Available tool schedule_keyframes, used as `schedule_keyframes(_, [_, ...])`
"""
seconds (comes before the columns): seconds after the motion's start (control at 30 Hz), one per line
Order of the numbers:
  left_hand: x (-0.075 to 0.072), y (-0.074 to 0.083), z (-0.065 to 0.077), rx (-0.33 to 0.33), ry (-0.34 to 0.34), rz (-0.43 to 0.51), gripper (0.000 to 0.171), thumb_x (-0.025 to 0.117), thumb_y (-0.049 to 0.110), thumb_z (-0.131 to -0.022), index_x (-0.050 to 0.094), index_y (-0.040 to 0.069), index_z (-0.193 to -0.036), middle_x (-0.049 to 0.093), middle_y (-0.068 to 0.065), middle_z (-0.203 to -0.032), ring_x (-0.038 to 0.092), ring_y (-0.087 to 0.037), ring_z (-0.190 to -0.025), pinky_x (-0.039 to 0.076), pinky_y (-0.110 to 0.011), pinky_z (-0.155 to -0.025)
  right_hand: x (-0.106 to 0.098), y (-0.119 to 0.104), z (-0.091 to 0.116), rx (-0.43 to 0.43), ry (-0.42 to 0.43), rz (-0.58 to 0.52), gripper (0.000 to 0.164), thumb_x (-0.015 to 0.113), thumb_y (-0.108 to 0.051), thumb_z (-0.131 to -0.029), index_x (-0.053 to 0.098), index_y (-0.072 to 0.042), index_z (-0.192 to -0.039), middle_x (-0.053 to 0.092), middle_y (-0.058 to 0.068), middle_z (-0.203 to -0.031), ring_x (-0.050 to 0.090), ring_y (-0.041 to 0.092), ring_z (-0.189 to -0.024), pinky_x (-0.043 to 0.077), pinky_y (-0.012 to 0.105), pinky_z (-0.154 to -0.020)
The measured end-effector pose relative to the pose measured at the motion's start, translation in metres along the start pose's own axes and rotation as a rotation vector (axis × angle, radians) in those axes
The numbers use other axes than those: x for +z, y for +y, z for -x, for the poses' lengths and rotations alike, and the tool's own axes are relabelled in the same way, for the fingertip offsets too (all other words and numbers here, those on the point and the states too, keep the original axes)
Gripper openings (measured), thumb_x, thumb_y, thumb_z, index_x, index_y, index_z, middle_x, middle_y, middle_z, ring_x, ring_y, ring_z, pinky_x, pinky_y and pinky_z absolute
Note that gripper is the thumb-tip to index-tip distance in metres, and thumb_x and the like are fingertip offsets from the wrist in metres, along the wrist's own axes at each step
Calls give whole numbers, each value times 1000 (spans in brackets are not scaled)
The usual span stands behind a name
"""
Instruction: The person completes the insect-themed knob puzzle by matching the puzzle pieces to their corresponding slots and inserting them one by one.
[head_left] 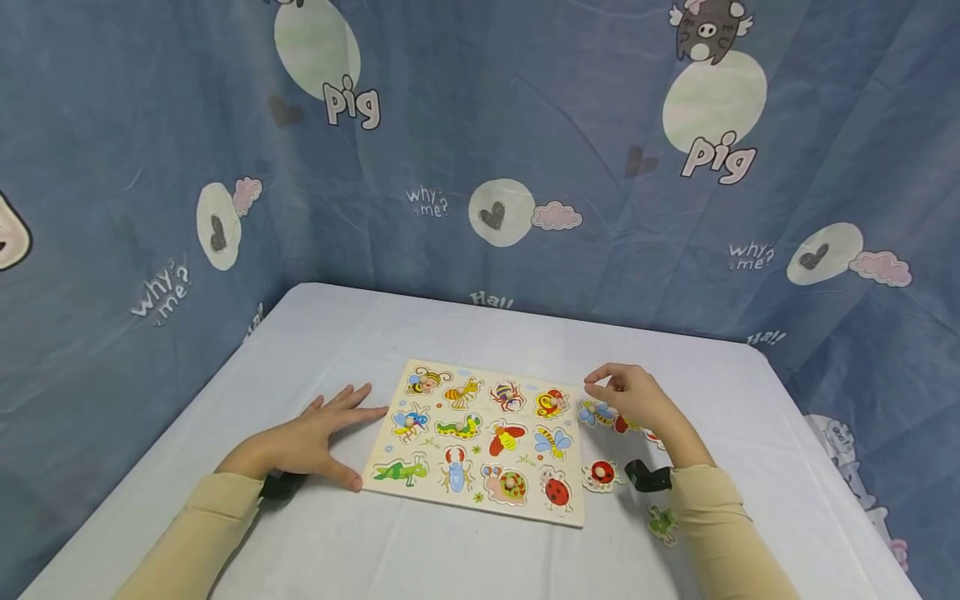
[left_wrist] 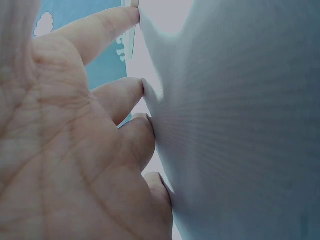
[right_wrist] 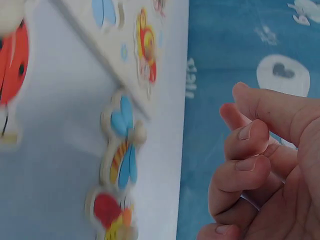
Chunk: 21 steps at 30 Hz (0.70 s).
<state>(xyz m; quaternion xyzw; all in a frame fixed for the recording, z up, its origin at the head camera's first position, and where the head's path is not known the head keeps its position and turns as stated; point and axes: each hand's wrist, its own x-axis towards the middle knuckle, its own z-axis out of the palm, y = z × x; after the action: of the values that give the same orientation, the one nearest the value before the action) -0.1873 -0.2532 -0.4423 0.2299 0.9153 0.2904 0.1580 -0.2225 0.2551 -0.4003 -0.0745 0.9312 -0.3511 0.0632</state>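
A wooden peg puzzle board (head_left: 471,500) with bug pictures lies flat on the table. My left hand (head_left: 315,437) is spread beside its left edge, forefinger and thumb at the edge. In the left wrist view the fingertips (left_wrist: 132,15) rest on the white cloth. My right hand (head_left: 636,396) is raised by the board's far right corner, fingers loosely curled and nothing between them. Below it lies a loose dragonfly piece (head_left: 596,412), beside a red-and-yellow bug piece (right_wrist: 112,215). Several knobbed pieces, among them a snail (head_left: 510,485) and a caterpillar (head_left: 459,426), sit in the board.
A loose ladybug piece (head_left: 602,475) lies right of the board, with a green piece (head_left: 662,525) near the right sleeve. Another piece shows partly behind the right wrist. White cloth covers the table (head_left: 315,542). A blue printed curtain (head_left: 450,267) hangs behind.
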Motion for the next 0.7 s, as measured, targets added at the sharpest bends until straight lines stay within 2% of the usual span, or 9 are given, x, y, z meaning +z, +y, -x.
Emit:
schedule_keyframes(0.1, [-1,0,0,3,2,0,113,100,52,-66,50,22,-162,14,-23,-180,1,-54,-165,-6,-82,-125,-7,8,2,32,18,2,28,71,-26,-104,74,-6,-123,49,0,-67,44,16,-59,38,28,-53])
schedule_keyframes(0.4, [-1,2,2,7,-2,5,112,100,52,-67,50,20,-162,14,-24,-180,2,-55,-165,-5,-82,-125,-25,31,10,46,39,14,32,69,-26,-105,73,-2,-125,48,0,-67,42,16,-61,35,28,-54])
schedule_keyframes(0.7, [0,1,3,4,5,16,113,101,51,-66,51,20,-162,13,-23,-180,1,-55,-165,-6,-82,-125,-34,50,14,115,29,2,34,70,-28,-104,71,-1,-126,46,-2,-68,43,17,-66,36,29,-59])
